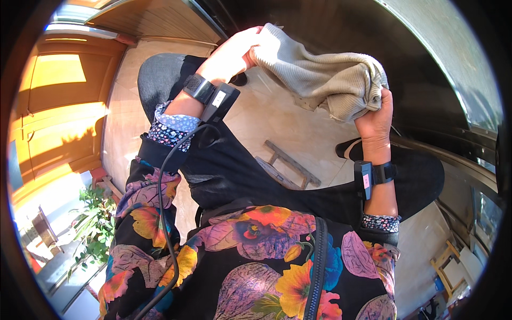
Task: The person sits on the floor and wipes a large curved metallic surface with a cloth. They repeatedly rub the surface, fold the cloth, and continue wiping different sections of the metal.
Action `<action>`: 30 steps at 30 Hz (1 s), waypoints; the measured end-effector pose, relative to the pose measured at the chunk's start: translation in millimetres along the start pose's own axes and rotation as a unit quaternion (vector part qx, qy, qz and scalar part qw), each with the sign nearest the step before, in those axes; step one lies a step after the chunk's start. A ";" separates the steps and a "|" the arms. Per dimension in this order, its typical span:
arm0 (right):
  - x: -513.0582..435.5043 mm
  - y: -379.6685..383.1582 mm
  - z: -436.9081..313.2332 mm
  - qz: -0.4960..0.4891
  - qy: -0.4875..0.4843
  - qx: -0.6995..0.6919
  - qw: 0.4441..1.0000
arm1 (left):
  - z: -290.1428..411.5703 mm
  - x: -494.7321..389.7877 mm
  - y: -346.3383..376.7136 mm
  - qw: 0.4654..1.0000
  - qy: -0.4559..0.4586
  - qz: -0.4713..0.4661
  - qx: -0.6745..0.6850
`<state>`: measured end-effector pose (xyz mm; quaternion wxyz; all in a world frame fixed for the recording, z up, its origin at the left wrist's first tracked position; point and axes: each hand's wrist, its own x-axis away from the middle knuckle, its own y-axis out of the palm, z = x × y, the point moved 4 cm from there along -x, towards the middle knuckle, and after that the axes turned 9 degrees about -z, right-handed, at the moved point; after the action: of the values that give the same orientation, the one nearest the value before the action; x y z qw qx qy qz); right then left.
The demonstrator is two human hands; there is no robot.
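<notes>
A grey-beige ribbed knit cloth hangs stretched sideways between my two hands, above the floor in front of my knees. My left hand grips its upper left corner, in bright sunlight. At the other end, the cloth is bunched into folds where my right hand holds it, thumb upward. The middle sags a little and its lower edge looks uneven. Whether it is a garment or a plain piece of fabric, I cannot tell.
Below the cloth, a small wooden stool stands on the tiled floor between my legs. A dark glossy panel rises at the upper right. Orange wooden cabinet doors and a leafy plant are on the left. A cable runs along my left sleeve.
</notes>
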<state>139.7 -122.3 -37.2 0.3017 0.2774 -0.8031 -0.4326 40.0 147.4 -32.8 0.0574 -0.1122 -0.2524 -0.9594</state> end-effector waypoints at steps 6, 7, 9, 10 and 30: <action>-8.4 -6.4 10.4 0.072 0.032 0.097 0.992 | 10.6 -3.5 34.8 0.993 0.058 -0.082 0.057; -9.5 -11.3 15.2 0.101 0.069 0.175 0.977 | 7.8 -6.7 42.1 0.994 0.049 -0.074 0.056; -10.4 -0.4 17.2 0.010 0.040 0.334 0.942 | 12.3 -4.8 56.9 0.991 0.054 -0.112 0.056; -11.3 5.1 19.0 -0.020 0.029 0.401 0.916 | 15.6 -5.0 65.5 0.985 0.055 -0.152 0.057; 10.1 24.8 41.2 -0.044 0.033 0.004 0.998 | -68.8 -15.1 34.5 0.983 -0.143 -0.099 -0.058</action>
<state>98.5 -96.0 -31.7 0.3079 0.3280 -0.7814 -0.4325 47.6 84.1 -78.5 -0.0813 -0.2261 -0.2119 -0.9473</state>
